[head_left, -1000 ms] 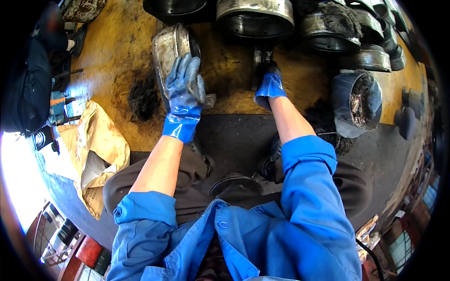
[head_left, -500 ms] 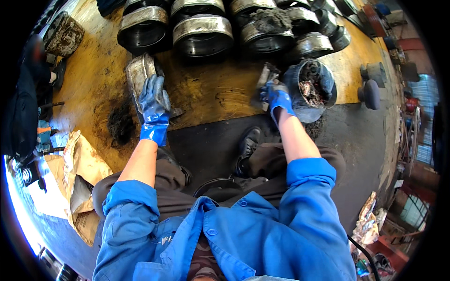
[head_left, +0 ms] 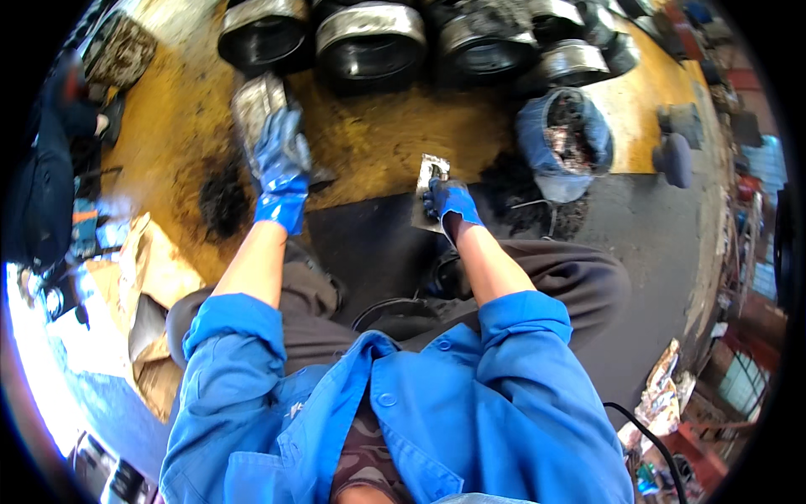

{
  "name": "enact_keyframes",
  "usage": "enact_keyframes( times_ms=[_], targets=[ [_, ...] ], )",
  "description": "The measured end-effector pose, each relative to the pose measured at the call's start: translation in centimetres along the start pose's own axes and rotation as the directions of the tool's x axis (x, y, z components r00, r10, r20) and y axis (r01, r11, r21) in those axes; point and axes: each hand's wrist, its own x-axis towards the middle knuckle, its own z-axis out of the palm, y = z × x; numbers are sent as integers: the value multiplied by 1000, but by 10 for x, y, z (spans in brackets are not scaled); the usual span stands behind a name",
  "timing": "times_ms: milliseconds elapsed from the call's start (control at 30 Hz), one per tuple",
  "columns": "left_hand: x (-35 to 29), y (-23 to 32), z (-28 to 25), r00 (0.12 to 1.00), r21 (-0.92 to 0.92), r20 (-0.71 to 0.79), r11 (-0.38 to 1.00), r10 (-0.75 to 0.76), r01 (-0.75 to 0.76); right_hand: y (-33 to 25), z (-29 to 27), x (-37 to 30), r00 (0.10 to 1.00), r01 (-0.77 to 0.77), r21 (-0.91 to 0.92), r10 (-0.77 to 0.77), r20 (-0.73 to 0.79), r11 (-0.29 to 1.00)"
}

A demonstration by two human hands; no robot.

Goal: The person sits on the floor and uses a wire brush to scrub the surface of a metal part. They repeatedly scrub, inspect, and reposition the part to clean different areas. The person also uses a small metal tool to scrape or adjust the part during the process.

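My left hand point(head_left: 283, 164), in a blue rubber glove, lies with fingers stretched out over the near side of a worn metal ring point(head_left: 254, 105) on the yellow floor. The hand covers much of that ring. My right hand point(head_left: 449, 200), gloved in blue too, is closed round the handle of a flat metal trowel point(head_left: 431, 170). The trowel is over the border between the yellow floor and the dark floor, apart from the ring. To the right of it stands a bucket point(head_left: 541, 139) lined with blue plastic, with dark greasy matter inside.
Several metal rings point(head_left: 369, 29) stand in rows along the far side. Dark clumps point(head_left: 224, 200) lie left of my left hand, more point(head_left: 512, 181) beside the bucket. Torn brown paper point(head_left: 155, 269) is at the left, near another person's dark-clothed leg point(head_left: 42, 185). A cable point(head_left: 651, 437) runs at lower right.
My right hand has moved left and nearer to me, away from the bucket, carrying the trowel. The left hand stays on the ring. The whole view has shifted slightly.
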Motion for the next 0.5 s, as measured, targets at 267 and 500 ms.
enact_keyframes(
  times_ms=[267,500],
  targets=[
    [5,3,18,1000,2,15,1000,2,-2,116,36,93,961,50,-742,-236,-148,669],
    [-4,-14,1,997,31,64,999,-39,37,33,67,69,893,340,-940,-325,311,35]
  ],
)
